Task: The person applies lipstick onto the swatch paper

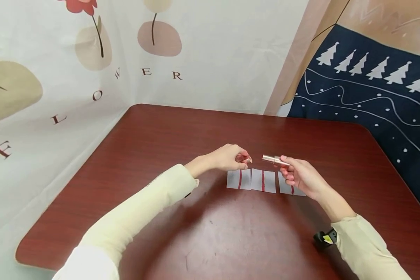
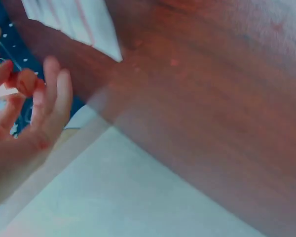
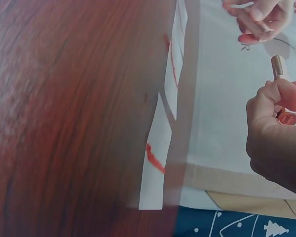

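A slim rose-gold lipstick (image 1: 271, 158) points left from my right hand (image 1: 302, 177), held between thumb and fingers above the papers. In the right wrist view its metallic end (image 3: 278, 66) sticks out past the fingers, and a round reddish label (image 3: 288, 118) shows at its base. My left hand (image 1: 227, 156) pinches a small shiny lipstick cap (image 1: 245, 160), apart from the lipstick's tip. That cap (image 3: 250, 22) looks pinkish in the right wrist view. Motion blurs the left hand (image 2: 32, 123) in its own view, where the cap is hard to make out.
Below the hands, a row of white paper pieces (image 1: 256, 181) lies on the dark red table (image 1: 210, 237), each with a red stroke. The right hand partly covers the rightmost paper (image 1: 284, 187). Printed cloths (image 1: 224, 77) hang behind and beside the table.
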The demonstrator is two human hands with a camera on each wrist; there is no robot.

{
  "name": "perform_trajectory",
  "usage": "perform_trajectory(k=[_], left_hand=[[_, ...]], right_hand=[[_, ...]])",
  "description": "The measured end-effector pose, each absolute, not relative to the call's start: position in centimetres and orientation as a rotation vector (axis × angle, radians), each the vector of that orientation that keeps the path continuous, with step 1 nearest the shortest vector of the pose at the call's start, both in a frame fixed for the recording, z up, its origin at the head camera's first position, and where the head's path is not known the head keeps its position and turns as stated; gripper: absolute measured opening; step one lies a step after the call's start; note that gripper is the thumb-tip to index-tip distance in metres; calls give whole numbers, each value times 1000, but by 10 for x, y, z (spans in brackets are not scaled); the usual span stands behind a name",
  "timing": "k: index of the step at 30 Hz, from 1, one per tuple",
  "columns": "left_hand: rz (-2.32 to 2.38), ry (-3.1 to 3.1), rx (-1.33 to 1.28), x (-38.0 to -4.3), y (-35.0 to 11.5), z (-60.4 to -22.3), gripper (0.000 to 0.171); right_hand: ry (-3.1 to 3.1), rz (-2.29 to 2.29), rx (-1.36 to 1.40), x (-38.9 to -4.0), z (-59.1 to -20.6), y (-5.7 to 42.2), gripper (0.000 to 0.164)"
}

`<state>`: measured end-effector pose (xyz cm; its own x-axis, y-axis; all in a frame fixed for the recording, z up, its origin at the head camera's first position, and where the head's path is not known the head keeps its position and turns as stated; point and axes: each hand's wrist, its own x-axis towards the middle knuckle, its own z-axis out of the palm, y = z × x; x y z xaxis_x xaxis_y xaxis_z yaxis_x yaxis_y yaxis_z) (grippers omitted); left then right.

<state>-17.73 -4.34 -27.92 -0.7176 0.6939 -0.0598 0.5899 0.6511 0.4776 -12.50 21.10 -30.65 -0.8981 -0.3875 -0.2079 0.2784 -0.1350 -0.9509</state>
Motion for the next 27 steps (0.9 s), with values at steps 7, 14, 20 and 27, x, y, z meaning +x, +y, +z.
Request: perform_trajectory(k=[7, 14, 20, 27], left_hand=[[762, 2559, 934, -165, -45, -264, 34], [952, 2471, 847, -158, -40, -263, 27], [967, 2483, 864, -154, -38, -260, 24], [935, 2481, 910, -152, -36, -255, 23]], right_hand=[[1719, -2112, -188, -119, -307, 203, 22], [1807, -2128, -241, -113, -304, 201, 20], [1784, -2138, -242, -111, -303, 202, 20], [1735, -2150, -250, -111, -303, 203, 24]])
